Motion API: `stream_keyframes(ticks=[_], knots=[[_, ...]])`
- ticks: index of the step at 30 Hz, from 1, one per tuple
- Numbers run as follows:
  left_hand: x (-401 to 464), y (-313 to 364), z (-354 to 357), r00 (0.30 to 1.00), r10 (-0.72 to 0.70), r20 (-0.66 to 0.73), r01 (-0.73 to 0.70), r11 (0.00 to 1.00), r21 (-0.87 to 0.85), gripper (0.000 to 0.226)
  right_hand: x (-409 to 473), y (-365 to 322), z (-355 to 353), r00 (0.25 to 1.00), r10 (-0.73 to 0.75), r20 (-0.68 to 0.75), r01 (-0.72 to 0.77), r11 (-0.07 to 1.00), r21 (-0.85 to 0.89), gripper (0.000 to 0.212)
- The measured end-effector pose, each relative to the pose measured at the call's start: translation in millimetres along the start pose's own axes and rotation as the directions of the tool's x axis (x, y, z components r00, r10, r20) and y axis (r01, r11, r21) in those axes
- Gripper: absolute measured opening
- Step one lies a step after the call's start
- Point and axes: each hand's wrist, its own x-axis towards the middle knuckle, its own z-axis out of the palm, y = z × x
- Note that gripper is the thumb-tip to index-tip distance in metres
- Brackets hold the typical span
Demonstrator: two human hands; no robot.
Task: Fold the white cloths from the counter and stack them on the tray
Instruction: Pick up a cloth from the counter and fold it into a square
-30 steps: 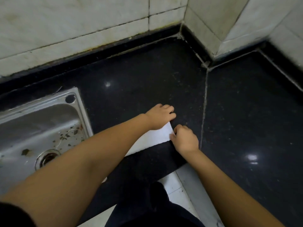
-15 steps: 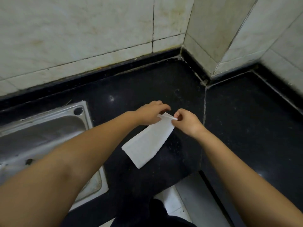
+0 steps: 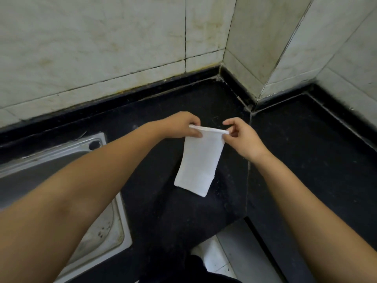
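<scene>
A small white cloth [image 3: 199, 162], folded into a narrow strip, hangs above the black counter [image 3: 306, 160]. My left hand [image 3: 181, 124] pinches its top left corner. My right hand [image 3: 241, 137] pinches the top right corner. The top edge is stretched level between both hands and the lower end dangles freely toward me. No tray is in view.
A steel sink [image 3: 61, 180] is set into the counter on the left. Tiled walls [image 3: 102, 48] close the back and form a corner at the right. The counter's front edge runs below the cloth, with pale floor tiles [image 3: 216, 260] beneath.
Both hands lifted the cloth off the counter and raised it. It went from lying flat, to tilted, to hanging straight down from its top corners.
</scene>
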Motion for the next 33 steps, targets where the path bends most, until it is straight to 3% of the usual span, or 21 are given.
stream_keyframes(ticks=[3,5,8,10,13,17,22,25,29,33], knots=[[-14,9,-32,0.986,0.022,-0.163,-0.028,0.999,-0.038,0.012,7,-20,-8,0.990,-0.102,-0.095,0.112,0.988,0.103,0.014],[-25,15,-41,0.962,0.035,-0.271,-0.057,0.996,-0.071,0.010,3,-29,-14,0.976,-0.173,-0.133,0.193,0.968,0.157,0.019],[-47,14,-29,0.944,0.036,-0.327,-0.099,0.979,-0.176,0.012,-10,-27,-15,0.969,-0.235,-0.075,0.246,0.937,0.248,0.026],[-63,5,-1,0.956,-0.005,-0.292,-0.076,0.961,-0.266,0.019,-21,-12,-5,0.970,-0.241,0.041,0.223,0.940,0.259,0.029],[-87,-18,63,0.975,-0.149,-0.165,0.074,0.918,-0.390,0.015,-46,24,22,0.950,-0.188,0.251,0.142,0.972,0.188,0.031],[-118,-35,143,0.964,-0.265,0.012,0.248,0.883,-0.398,0.010,-83,78,58,0.883,-0.082,0.462,0.067,0.997,0.050,0.033],[-130,-32,157,0.949,-0.301,0.096,0.312,0.846,-0.432,0.008,-89,92,65,0.793,-0.013,0.609,0.041,0.999,-0.033,0.029],[-116,-36,137,0.930,-0.363,0.055,0.343,0.804,-0.486,0.006,-61,76,61,0.839,0.030,0.543,-0.047,0.999,0.016,0.020],[-79,-46,117,0.875,-0.473,-0.101,0.343,0.756,-0.558,0.005,-12,65,69,0.940,0.147,0.308,-0.172,0.983,0.057,0.005],[-40,-54,115,0.773,-0.615,-0.157,0.480,0.728,-0.490,0.009,17,63,88,0.950,0.278,0.140,-0.281,0.960,-0.002,0.006]])
